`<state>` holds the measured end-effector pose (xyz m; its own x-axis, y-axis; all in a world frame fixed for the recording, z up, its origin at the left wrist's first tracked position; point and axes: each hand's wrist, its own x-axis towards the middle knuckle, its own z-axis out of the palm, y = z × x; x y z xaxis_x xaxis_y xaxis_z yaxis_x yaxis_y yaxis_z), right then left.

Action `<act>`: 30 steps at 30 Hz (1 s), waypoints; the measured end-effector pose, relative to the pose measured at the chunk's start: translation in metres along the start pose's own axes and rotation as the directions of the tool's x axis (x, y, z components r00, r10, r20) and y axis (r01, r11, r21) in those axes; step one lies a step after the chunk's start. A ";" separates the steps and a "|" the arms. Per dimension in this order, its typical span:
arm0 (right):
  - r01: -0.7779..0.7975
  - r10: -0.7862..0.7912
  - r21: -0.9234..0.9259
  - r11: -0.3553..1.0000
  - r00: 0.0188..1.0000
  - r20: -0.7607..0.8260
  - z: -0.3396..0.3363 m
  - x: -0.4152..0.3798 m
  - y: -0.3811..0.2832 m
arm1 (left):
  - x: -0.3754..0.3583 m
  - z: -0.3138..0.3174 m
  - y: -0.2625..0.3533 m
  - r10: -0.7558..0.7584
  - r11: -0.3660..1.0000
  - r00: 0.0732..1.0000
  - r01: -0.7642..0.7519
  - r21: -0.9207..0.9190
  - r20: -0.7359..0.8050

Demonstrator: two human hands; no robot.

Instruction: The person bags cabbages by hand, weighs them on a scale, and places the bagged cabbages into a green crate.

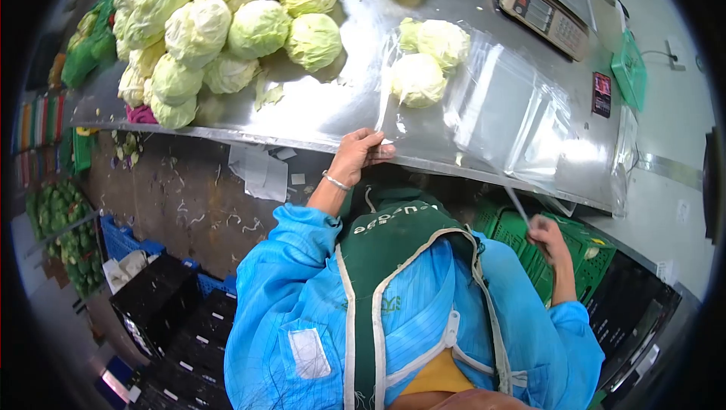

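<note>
On the metal table, two pale green cabbages (418, 80) lie at the left end of a clear plastic bag (495, 108) spread out flat. At the table's front edge, my left hand (359, 156) is closed, its thumb and fingers pinching the bag's near left edge. My right hand (549, 240) is lower, off the front edge, slightly blurred and closed around a thin whitish strip (519, 204). That strip runs up from the fingers toward the table edge beside the bag; whether it is part of the bag I cannot tell.
Many cabbages (198, 32) are heaped at the table's back left. A weighing scale (546, 9) stands back right, with a phone (601, 95) and green basket (629, 70) nearby. Green crates (529, 259) stand under the right side, black crates (170, 312) at lower left.
</note>
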<state>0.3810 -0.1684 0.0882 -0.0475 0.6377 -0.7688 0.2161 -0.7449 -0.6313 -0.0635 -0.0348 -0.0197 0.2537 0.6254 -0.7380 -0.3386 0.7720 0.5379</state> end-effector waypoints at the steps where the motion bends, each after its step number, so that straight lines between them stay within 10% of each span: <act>1: -0.088 0.091 0.059 0.994 0.995 -0.049 -0.036 -0.017 0.050 | 0.000 0.001 -0.001 -0.006 1.000 1.000 0.006 0.017 -0.010; 2: -0.170 0.182 0.123 0.978 0.979 -0.091 -0.064 -0.030 0.097 | -0.001 0.001 -0.001 -0.009 0.999 1.000 0.010 0.036 -0.020; 5: -0.390 0.371 -0.793 0.469 0.901 -0.223 -0.105 -0.038 0.194 | -0.002 0.001 0.001 -0.019 0.998 1.000 0.019 0.059 0.005; 7: -0.093 -0.028 -0.818 0.568 0.991 -0.131 -0.087 -0.013 0.184 | -0.004 0.000 0.002 -0.014 0.998 1.000 0.013 0.067 0.009; 8: -0.137 0.013 -0.653 0.745 0.982 -0.191 -0.050 0.003 0.117 | -0.004 -0.002 0.002 0.024 0.998 1.000 -0.024 0.064 0.000; 9: 0.110 -0.294 -0.804 0.585 0.952 -0.084 -0.043 0.031 0.096 | -0.003 -0.005 0.002 0.061 0.996 0.998 -0.061 0.062 -0.008; 12: 0.073 -0.148 -0.326 0.943 0.966 -0.211 0.020 0.062 -0.046 | 0.003 -0.015 0.001 0.416 0.872 0.903 -0.364 0.326 -0.106; 15: 0.203 -0.191 0.065 0.977 0.969 -0.154 0.041 0.117 -0.099 | 0.012 -0.019 0.002 0.838 0.250 0.536 -0.539 0.804 0.099; 18: 0.137 -0.135 0.197 0.971 0.991 -0.024 0.071 0.161 -0.151 | 0.009 0.003 0.013 0.820 -0.236 0.339 -0.534 0.812 0.462; 30: 0.148 -0.149 0.142 0.979 0.989 -0.008 0.065 0.206 -0.163 | 0.041 0.001 0.017 0.710 -0.377 0.249 -0.656 0.654 0.659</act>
<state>0.2722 0.0719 0.0261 -0.0713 0.7430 -0.6654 0.0658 -0.6622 -0.7465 -0.0573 0.0040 -0.0407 0.4201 0.7784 0.4665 0.5540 -0.6271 0.5476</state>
